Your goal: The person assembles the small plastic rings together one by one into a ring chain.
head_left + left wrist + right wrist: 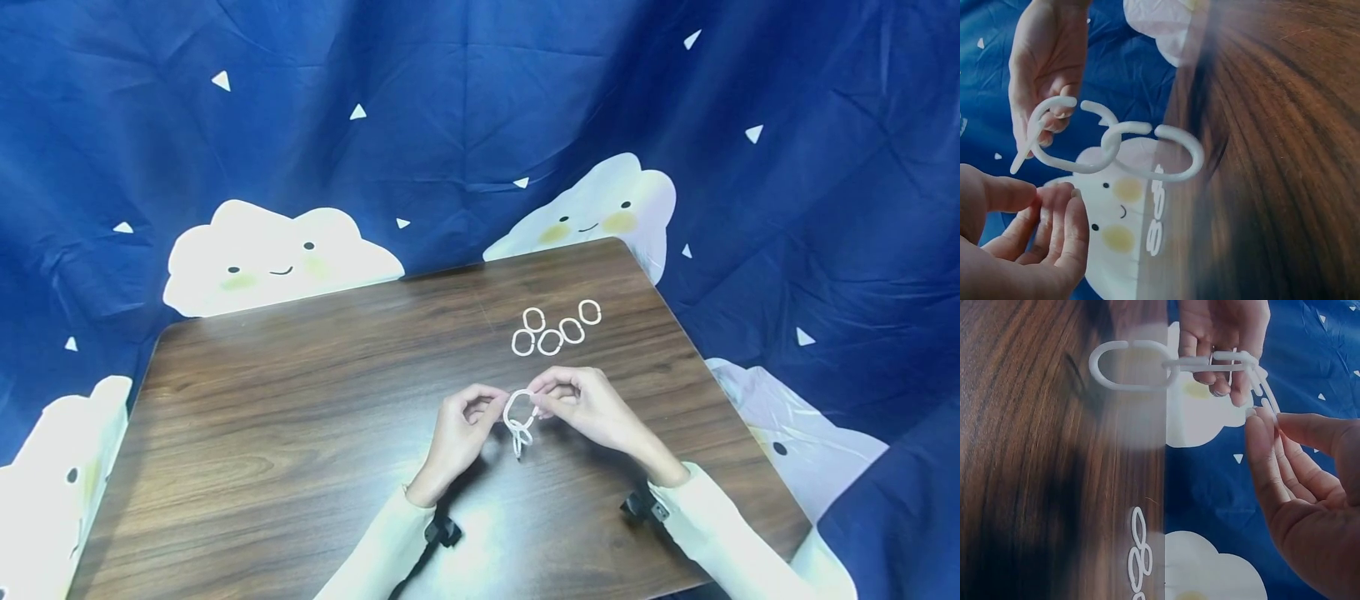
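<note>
A person's right hand (pixel 588 408) pinches the top of a three-link chain (pixel 1110 147) above the table, toward its near right side. The left hand (pixel 461 429), just beside the top link, has softly bent fingers that seem to hold nothing. Judging by this, links are being joined one through another; the next move probably calls for a steady grip and another ring's gap lined up.

The links are smooth, white, rounded ovals, each broken by a small gap, and look like plastic. Five loose rings (pixel 562 335) lie flat beyond the hands, on the far right. The table (pixel 300 417) has glossy, dark-streaked wood grain, and behind it falls a creased blue curtain (pixel 465 108) with pale, smiling clouds (pixel 277 233).
</note>
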A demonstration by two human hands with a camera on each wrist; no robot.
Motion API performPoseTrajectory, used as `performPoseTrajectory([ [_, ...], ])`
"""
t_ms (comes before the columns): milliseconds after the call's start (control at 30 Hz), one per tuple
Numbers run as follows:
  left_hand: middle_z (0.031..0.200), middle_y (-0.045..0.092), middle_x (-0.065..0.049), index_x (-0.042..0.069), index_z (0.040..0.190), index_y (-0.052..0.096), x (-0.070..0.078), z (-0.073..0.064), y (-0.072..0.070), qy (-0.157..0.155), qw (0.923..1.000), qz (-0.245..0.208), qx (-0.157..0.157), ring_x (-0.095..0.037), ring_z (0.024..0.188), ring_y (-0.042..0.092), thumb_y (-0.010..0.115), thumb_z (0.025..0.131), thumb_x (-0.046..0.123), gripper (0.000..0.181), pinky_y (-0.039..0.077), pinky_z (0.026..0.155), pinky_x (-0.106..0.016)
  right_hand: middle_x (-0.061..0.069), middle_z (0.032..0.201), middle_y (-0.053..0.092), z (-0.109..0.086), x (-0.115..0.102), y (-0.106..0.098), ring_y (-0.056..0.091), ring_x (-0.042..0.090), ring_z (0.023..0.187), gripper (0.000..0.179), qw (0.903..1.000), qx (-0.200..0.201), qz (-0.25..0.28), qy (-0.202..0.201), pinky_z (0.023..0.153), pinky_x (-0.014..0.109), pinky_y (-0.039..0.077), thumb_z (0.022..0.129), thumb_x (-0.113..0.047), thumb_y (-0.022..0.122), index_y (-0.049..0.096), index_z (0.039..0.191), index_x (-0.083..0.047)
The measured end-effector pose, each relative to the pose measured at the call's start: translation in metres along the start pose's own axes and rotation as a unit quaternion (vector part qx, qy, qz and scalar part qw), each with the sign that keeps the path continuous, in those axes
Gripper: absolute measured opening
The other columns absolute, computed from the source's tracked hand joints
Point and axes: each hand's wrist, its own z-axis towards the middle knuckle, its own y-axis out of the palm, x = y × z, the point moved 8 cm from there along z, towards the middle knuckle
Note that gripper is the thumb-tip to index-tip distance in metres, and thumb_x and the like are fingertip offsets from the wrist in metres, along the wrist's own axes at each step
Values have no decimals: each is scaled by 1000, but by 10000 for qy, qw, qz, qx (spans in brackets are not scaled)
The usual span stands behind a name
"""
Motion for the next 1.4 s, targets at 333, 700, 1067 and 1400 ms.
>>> performPoseTrajectory([
  [333, 102, 78, -19, 0, 108, 76, 5, -1, 0, 163, 9998, -30, -94, -5, 83, 73, 71, 100, 14, 18, 66, 76, -26, 10, 89, 79, -7, 0, 5, 78, 26, 80, 16, 9997, -201, -126, 26, 74, 33, 68, 96, -12, 74, 74, 108, -1],
  [700, 97, 78, -24, 1, 110, 77, 3, -2, 6, -79, 9993, -90, -363, -11, 79, 73, 74, 97, 16, 19, 61, 70, -15, 13, 94, 80, -8, 10, 5, 78, 29, 80, 15, 9989, -430, -176, 8, 73, 35, 67, 96, -9, 73, 74, 109, -2],
  [1067, 96, 78, -17, 4, 108, 77, -3, 2, 15, -114, 9981, 307, -527, -15, 83, 73, 77, 94, 14, 17, 64, 74, -19, 20, 93, 79, -1, 27, -2, 77, 31, 78, 17, 9990, -345, -266, 72, 72, 37, 67, 96, -12, 74, 75, 109, -1],
  [1400, 95, 78, -16, 5, 108, 78, -9, 4, 17, -235, 9976, 368, -537, -14, 81, 72, 78, 93, 13, 17, 63, 73, -19, 17, 93, 79, 2, 34, -1, 77, 31, 78, 15, 9992, -287, -241, 126, 72, 38, 67, 96, -14, 75, 75, 107, -4],
])
